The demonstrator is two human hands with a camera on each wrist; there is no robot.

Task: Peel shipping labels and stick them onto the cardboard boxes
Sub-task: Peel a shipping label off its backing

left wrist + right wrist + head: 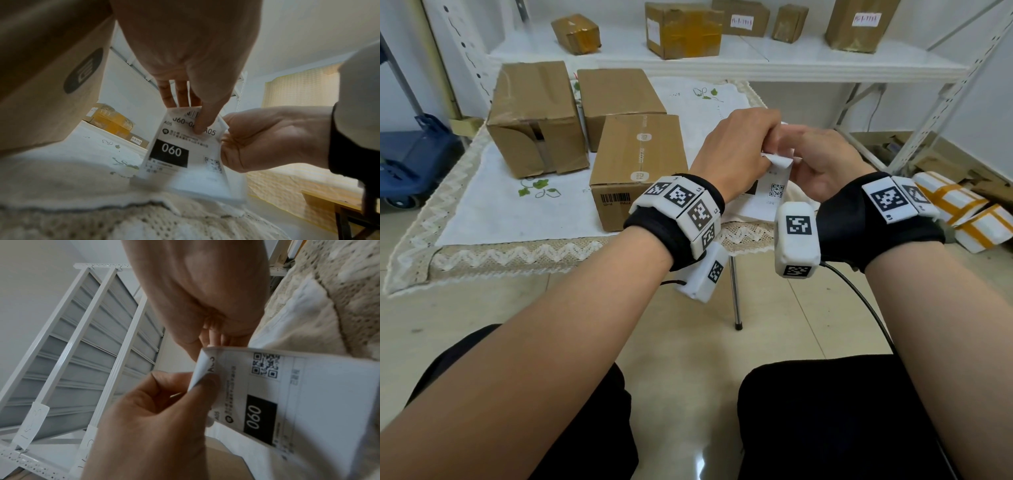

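**Small parcel packing / storage room**

White slotted-metal shelving [774,56] holds taped cardboard parcels [683,29] with handwritten tags. More brown boxes [537,116] sit on a cloth-covered folding table [517,246]. White taped packages [962,212] lie on the tiled floor [482,308] beside flattened cardboard; blue cart [410,161] at left. Shelf posts carry handwritten location labels [30,426]

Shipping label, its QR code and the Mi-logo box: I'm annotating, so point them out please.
shipping label [183,139], left wrist view, on its printed face.
QR code [265,365], right wrist view, on the code's middle.
Mi-logo box [640,150], head view, on its top face.
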